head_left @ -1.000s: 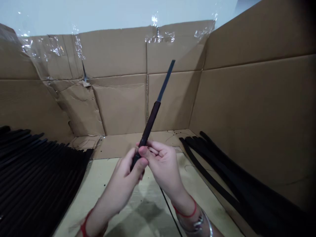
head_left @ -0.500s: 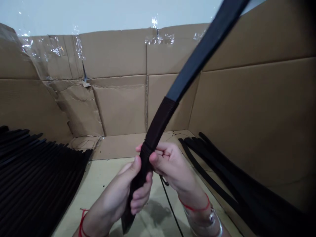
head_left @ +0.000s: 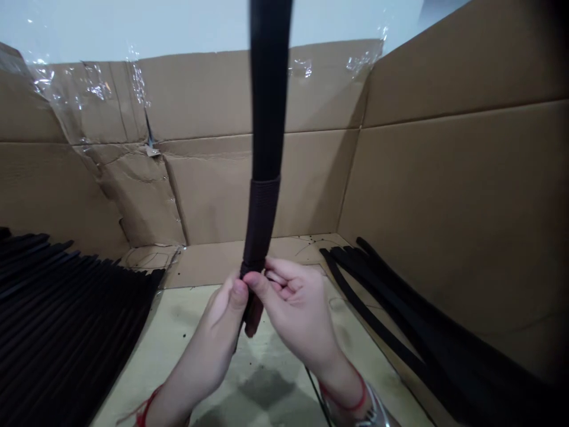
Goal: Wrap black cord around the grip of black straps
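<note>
Near us first: our left hand (head_left: pixel 204 350) and right hand (head_left: pixel 297 314) meet low in the middle of the view, both on a long flat black strip (head_left: pixel 269 118). Grip on both sides is together and clamped on the strip: left thumb and right thumb pinch it at the bottom of its dark wrapped section (head_left: pixel 261 219), with the right fingers curled just beside it. The strip stands almost upright, its top running out of frame and its lower end hidden by our hands. A red thread (head_left: pixel 146 412) circles the left wrist; another red thread (head_left: pixel 351 397) and a metal bangle (head_left: pixel 373 412) sit on the right wrist. Under our hands is a pale surface (head_left: pixel 186 344), with a thin black cord (head_left: pixel 313 391) near the right wrist. A stack of black strips (head_left: pixel 66 314) lies to the left, and a looser pile of black strips (head_left: pixel 400 302) to the right. Behind everything stand cardboard walls (head_left: pixel 213 95), patched with clear tape (head_left: pixel 93 83).
</note>
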Available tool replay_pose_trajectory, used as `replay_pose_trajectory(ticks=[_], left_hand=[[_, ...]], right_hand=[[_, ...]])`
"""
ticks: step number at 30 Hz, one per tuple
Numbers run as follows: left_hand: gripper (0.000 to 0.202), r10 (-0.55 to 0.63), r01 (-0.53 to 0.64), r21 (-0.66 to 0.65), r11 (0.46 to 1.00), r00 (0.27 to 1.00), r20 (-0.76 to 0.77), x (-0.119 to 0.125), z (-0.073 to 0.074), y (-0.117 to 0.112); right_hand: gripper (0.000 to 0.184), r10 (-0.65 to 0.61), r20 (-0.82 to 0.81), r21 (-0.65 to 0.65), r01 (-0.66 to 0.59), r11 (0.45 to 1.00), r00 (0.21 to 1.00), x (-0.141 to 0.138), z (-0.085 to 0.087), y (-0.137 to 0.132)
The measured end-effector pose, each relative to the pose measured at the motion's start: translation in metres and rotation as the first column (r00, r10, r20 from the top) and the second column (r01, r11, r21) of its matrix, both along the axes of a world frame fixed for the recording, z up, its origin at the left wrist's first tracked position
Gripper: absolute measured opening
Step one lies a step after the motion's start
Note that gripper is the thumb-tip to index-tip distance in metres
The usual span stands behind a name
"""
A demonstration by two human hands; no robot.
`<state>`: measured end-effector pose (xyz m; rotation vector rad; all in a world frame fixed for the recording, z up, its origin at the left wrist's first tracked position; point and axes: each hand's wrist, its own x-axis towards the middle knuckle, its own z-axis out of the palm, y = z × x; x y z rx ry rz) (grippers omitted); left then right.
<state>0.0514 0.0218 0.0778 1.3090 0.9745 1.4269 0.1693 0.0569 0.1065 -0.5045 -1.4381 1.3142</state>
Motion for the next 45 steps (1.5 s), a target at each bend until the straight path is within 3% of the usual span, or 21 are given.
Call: replay_pose_trajectory(ticks=[2, 3, 5, 7, 8, 10, 11, 12, 13, 15, 16, 17, 19, 21, 25, 29, 33, 37, 40, 42, 45], left_hand=[[0.054, 0.101, -0.1, 0.058, 0.993, 0.995, -0.021, -0.002, -0.001, 0.0], [0.055, 0.052, -0.052, 0.029, 0.998, 0.999, -0.002, -0.004, -0.001, 0.0], [0.059, -0.152, 0.159, -0.1, 0.982, 0.985, 0.082, -0.008, -0.002, 0.001], [0.063, -0.242, 0.262, -0.173, 0.95, 0.962, 0.126, -0.01, -0.003, 0.004], [0.062, -0.19, 0.204, -0.158, 0.966, 0.977, 0.1, -0.009, -0.003, 0.005], [0.059, 0.048, -0.046, -0.049, 0.998, 0.999, 0.021, -0.007, -0.002, 0.007], [0.058, 0.141, -0.14, -0.014, 0.99, 0.99, 0.01, -0.006, -0.002, 0.006], [0.058, 0.155, -0.154, -0.025, 0.988, 0.988, 0.021, -0.005, -0.001, 0.005], [0.059, 0.083, -0.079, -0.075, 0.994, 0.995, 0.052, -0.005, 0.0, 0.002], [0.063, -0.189, 0.211, -0.175, 0.962, 0.972, 0.138, -0.005, 0.001, -0.003], [0.062, -0.262, 0.284, -0.18, 0.942, 0.955, 0.14, -0.005, 0.002, -0.005], [0.06, -0.244, 0.257, -0.153, 0.954, 0.965, 0.095, -0.004, 0.002, -0.006], [0.049, -0.031, 0.029, -0.03, 0.999, 0.998, -0.049, -0.002, 0.001, -0.005], [0.043, 0.079, -0.075, 0.039, 0.996, 0.992, -0.097, 0.0, -0.001, -0.002], [0.049, -0.166, 0.166, -0.011, 0.986, 0.985, 0.048, 0.004, -0.004, 0.002], [0.053, -0.1, 0.099, 0.015, 0.995, 0.987, 0.126, 0.02, -0.007, -0.004], [0.053, -0.171, 0.174, -0.006, 0.985, 0.972, 0.164, 0.033, -0.011, -0.005], [0.046, -0.249, 0.252, 0.011, 0.968, 0.95, 0.187, 0.015, -0.01, -0.001], [0.058, -0.451, 0.465, -0.045, 0.884, 0.873, 0.185, -0.008, -0.003, 0.0], [0.056, -0.454, 0.496, -0.101, 0.863, 0.847, 0.275, -0.018, 0.002, 0.001], [0.051, -0.365, 0.467, -0.18, 0.866, 0.836, 0.41, -0.018, 0.006, 0.002]], right_hand=[[0.026, 0.017, 0.006, -0.001, -0.017, 1.0, 1.0, -0.005, -0.001, -0.001], [0.026, 0.08, 0.022, -0.001, -0.08, 0.997, 0.997, -0.005, -0.001, 0.0], [0.027, 0.192, 0.059, 0.006, -0.193, 0.981, 0.98, -0.004, 0.0, 0.001], [0.033, 0.173, 0.072, 0.029, -0.175, 0.984, 0.982, -0.002, 0.0, 0.002], [0.036, 0.111, 0.057, 0.038, -0.113, 0.993, 0.992, -0.003, 0.0, 0.003], [0.037, 0.044, 0.003, 0.025, -0.044, 0.999, 0.999, -0.005, -0.002, 0.004], [0.036, 0.081, -0.012, 0.006, -0.081, 0.997, 0.997, -0.006, -0.003, 0.004], [0.036, 0.159, -0.015, -0.013, -0.159, 0.987, 0.987, -0.006, -0.003, 0.005], [0.038, 0.254, -0.009, -0.036, -0.255, 0.966, 0.967, -0.006, -0.003, 0.006], [0.04, 0.364, -0.006, -0.079, -0.363, 0.928, 0.932, -0.004, -0.001, 0.008], [0.038, 0.318, -0.018, -0.08, -0.319, 0.944, 0.948, -0.003, -0.001, 0.01], [0.034, 0.217, -0.045, -0.066, -0.22, 0.973, 0.975, -0.002, 0.0, 0.011], [0.03, 0.008, -0.097, -0.039, -0.012, 0.999, 0.995, -0.003, 0.0, 0.013], [0.028, -0.021, -0.102, -0.036, 0.017, 0.999, 0.995, -0.004, -0.001, 0.015], [0.023, 0.061, -0.129, -0.056, -0.069, 0.996, 0.99, -0.006, -0.004, 0.012], [0.02, -0.034, -0.216, -0.05, 0.024, 0.998, 0.976, -0.002, -0.003, 0.008], [0.023, -0.122, -0.241, -0.037, 0.117, 0.992, 0.963, 0.008, 0.001, 0.007], [0.027, -0.094, -0.119, -0.003, 0.094, 0.996, 0.988, 0.012, 0.005, 0.005], [0.029, 0.05, -0.005, -0.001, -0.05, 0.999, 0.999, 0.008, 0.005, 0.004], [0.03, 0.114, 0.025, -0.012, -0.114, 0.993, 0.993, 0.003, 0.004, 0.004], [0.03, 0.124, 0.035, -0.029, -0.123, 0.992, 0.992, -0.004, 0.003, 0.004]])
